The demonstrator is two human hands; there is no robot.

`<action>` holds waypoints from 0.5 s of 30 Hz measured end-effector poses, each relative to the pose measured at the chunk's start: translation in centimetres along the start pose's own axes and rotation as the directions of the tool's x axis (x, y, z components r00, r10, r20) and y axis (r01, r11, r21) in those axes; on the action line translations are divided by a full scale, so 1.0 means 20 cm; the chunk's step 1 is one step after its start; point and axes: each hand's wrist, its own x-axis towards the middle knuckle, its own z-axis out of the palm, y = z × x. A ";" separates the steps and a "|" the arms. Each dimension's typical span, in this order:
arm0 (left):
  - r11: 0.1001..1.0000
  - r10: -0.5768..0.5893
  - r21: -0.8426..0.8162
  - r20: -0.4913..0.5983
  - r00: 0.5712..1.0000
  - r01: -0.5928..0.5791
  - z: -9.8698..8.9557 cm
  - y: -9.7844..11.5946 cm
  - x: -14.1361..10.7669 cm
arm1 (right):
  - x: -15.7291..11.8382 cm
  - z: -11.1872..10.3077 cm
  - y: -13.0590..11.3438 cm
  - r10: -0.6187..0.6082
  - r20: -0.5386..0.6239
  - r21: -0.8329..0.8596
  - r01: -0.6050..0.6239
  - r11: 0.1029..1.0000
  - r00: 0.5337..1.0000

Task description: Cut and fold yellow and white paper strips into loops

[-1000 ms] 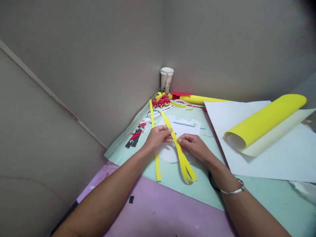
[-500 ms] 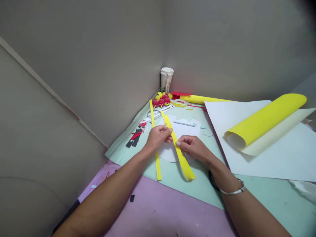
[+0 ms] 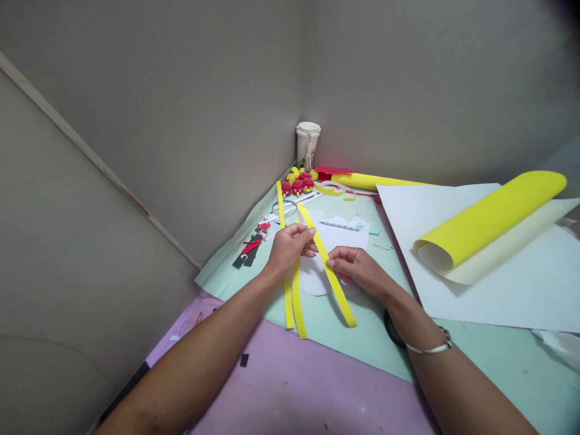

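Both hands pinch a yellow corrugated paper strip [image 3: 336, 287] that slants above the table. My left hand [image 3: 293, 246] grips it near its upper part, thumb on top. At the strip's middle, the thumb and fingers of my right hand [image 3: 357, 267] are closed on it. A second yellow strip [image 3: 298, 305] passes under my left hand and curves down toward the front; its contact with the fingers is hidden. Farther left, a third yellow strip [image 3: 287, 302] lies on the green sheet, partly covered by that hand. White paper [image 3: 319, 284] with a patterned pencil [image 3: 339, 226] lies behind.
A white lidded cup [image 3: 308, 145] stands in the corner behind small red and yellow pieces [image 3: 296, 186]. At right, a yellow paper roll [image 3: 489, 223] rests on large white sheets [image 3: 507, 302]. Black and red scraps [image 3: 248, 249] lie left, beside a wire ring [image 3: 284, 208].
The yellow strips, overlapping half a second ago, have come apart. One now hangs lower left beneath my left hand; the other stays between both hands.
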 end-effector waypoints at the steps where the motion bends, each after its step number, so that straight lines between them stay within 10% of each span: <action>1: 1.000 -0.010 -0.007 0.023 1.000 0.010 0.00 0.00 0.00 | 0.00 0.00 0.00 -0.002 -0.005 -0.002 0.002 1.000 1.000; 15: 0.997 -0.020 0.077 0.061 0.998 0.016 0.00 -0.04 0.01 | 0.01 -0.03 0.05 0.015 0.042 -0.023 -0.014 1.000 0.999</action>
